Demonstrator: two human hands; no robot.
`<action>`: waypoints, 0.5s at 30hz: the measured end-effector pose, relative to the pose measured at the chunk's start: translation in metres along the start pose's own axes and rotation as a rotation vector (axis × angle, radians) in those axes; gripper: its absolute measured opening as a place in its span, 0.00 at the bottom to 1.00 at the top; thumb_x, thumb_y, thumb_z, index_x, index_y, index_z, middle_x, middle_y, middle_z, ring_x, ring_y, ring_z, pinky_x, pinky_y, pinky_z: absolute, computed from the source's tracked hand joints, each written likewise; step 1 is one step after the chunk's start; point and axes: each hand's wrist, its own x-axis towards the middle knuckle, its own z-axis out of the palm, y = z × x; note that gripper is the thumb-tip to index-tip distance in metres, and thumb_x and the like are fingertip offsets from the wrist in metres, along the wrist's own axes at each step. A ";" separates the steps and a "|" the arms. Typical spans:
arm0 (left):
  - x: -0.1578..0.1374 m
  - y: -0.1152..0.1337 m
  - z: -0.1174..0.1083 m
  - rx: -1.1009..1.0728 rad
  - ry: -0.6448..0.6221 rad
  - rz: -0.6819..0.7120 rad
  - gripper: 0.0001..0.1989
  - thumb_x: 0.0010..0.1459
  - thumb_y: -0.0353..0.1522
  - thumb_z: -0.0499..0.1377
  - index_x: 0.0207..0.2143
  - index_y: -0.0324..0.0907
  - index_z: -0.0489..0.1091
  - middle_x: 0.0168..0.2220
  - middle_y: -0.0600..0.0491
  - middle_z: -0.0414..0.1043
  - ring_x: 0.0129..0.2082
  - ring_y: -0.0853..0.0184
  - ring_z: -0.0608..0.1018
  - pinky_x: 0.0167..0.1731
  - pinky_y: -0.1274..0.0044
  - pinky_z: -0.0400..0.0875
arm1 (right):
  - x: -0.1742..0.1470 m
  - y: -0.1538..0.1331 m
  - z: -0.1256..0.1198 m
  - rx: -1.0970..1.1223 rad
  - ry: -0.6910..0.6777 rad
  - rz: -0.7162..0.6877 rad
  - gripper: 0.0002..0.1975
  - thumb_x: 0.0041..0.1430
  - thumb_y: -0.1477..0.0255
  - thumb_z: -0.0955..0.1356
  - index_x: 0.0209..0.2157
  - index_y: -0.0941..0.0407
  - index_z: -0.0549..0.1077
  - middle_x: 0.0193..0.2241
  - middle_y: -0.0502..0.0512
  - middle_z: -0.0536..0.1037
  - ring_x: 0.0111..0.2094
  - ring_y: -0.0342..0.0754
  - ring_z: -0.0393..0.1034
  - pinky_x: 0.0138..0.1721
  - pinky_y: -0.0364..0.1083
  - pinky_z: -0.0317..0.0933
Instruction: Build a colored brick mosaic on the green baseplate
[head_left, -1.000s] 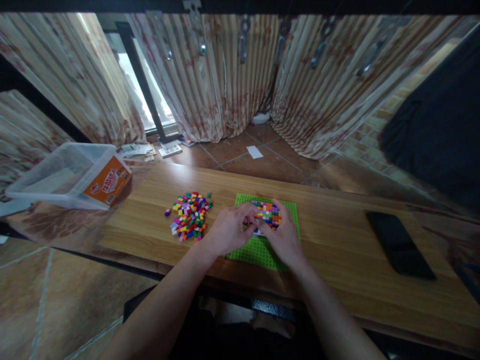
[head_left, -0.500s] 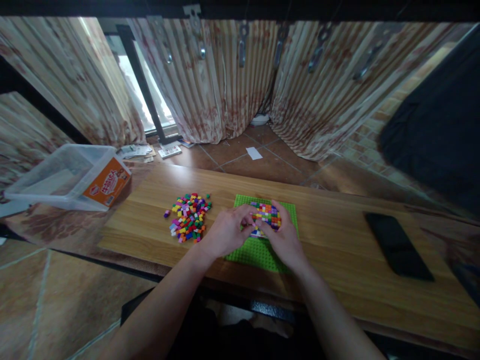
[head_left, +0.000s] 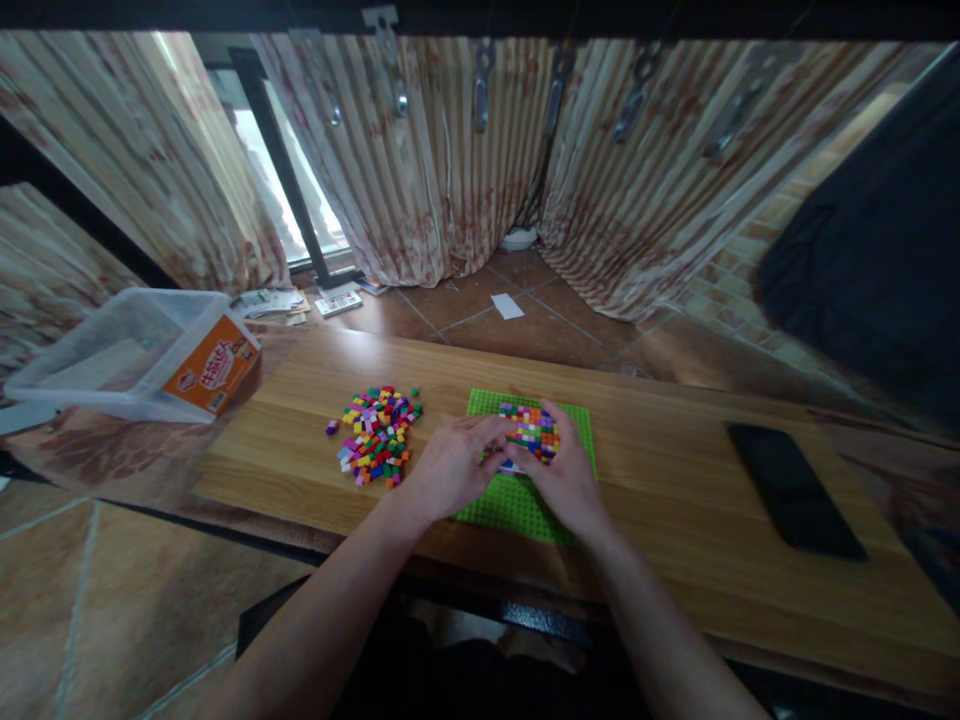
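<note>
A green studded baseplate (head_left: pixel 517 510) lies on the wooden table, and on it is a block of small multicoloured toy bricks (head_left: pixel 534 428). My left hand (head_left: pixel 456 465) reaches in from the left, fingers bent and thumb and fingertips close together at the block's near left side. Whatever they pinch is hidden. My right hand (head_left: pixel 568 480) wraps the block's right side, with its fingers along the far right edge and its thumb along the near side. Left of my left hand lies a loose heap of small toy bricks (head_left: pixel 381 435) in many colours.
A clear plastic box (head_left: pixel 112 395) with an orange label stands beyond the table's left end. A black phone-like slab (head_left: pixel 795 490) lies on the wooden table (head_left: pixel 660 500) at the right. Striped curtains (head_left: pixel 450 160) hang behind; papers (head_left: pixel 337 302) lie on the floor.
My left fingers have shifted slightly, covering more of the block's near left part. The right hand holds nearly the same place, its thumb lying a little closer to the left fingertips.
</note>
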 end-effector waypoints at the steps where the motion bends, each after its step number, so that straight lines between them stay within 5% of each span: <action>1: 0.000 0.000 0.000 0.010 0.000 0.004 0.11 0.59 0.26 0.59 0.44 0.43 0.72 0.36 0.52 0.77 0.37 0.66 0.78 0.41 0.73 0.73 | 0.000 0.000 0.000 -0.005 0.003 0.002 0.43 0.47 0.50 0.72 0.61 0.56 0.62 0.59 0.65 0.67 0.59 0.61 0.62 0.59 0.61 0.57; 15: 0.000 -0.002 -0.003 -0.112 -0.036 0.023 0.20 0.53 0.21 0.57 0.49 0.43 0.70 0.37 0.53 0.75 0.35 0.68 0.77 0.39 0.75 0.73 | 0.000 -0.004 0.007 0.016 0.058 0.015 0.39 0.47 0.58 0.73 0.60 0.54 0.63 0.57 0.63 0.67 0.58 0.60 0.63 0.59 0.61 0.57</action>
